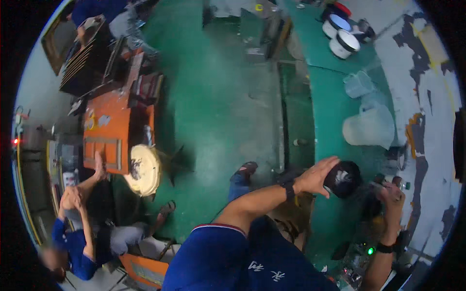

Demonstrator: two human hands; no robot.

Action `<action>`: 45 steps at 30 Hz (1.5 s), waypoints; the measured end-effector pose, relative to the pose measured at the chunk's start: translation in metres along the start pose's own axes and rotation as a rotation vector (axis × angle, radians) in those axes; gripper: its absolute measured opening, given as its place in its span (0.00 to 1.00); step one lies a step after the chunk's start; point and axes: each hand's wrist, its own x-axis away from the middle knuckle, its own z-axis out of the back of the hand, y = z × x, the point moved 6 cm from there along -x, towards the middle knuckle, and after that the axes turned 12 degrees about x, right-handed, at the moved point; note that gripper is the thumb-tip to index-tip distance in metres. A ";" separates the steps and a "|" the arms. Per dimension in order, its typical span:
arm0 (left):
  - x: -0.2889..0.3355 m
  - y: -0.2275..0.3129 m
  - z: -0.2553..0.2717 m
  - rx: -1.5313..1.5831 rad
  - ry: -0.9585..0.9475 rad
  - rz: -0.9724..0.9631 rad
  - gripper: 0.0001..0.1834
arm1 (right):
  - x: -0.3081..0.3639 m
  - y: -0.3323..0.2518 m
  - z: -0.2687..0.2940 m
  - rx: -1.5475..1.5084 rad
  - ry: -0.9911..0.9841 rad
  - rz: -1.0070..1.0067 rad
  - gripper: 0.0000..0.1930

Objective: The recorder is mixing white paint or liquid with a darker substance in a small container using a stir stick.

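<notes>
My left hand (315, 177) curves around the near left side of a black, round, bowl-like thing (343, 180) with a pale mark on its dark face. Its fingers and thumb press against the rim. Further right, my right hand (392, 198) has its fingers curled beside a blurred dark shape (373, 206). What those fingers hold, if anything, cannot be made out. A small clear bottle or jar (404, 184) is close to that hand's fingertips. Both wrists wear dark bands.
Along the green bench (330, 140) stand a translucent bucket (369, 127), a clear jug (359, 84) and white tubs (343, 44). A green light (371, 250) glows on equipment below my hands. At left, another person (80, 237) sits by an orange table (109, 128) and a cream-topped stool (145, 169).
</notes>
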 end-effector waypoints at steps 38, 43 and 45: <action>-0.027 -0.010 0.004 -0.011 0.014 0.022 0.64 | -0.041 -0.047 -0.016 0.366 -0.220 0.288 0.10; -0.024 -0.010 0.007 -0.011 0.004 0.007 0.64 | -0.041 0.015 -0.008 -0.009 -0.239 -0.125 0.11; -0.024 -0.011 0.008 -0.015 -0.005 0.002 0.64 | -0.031 0.028 -0.015 -0.167 -0.194 -0.218 0.11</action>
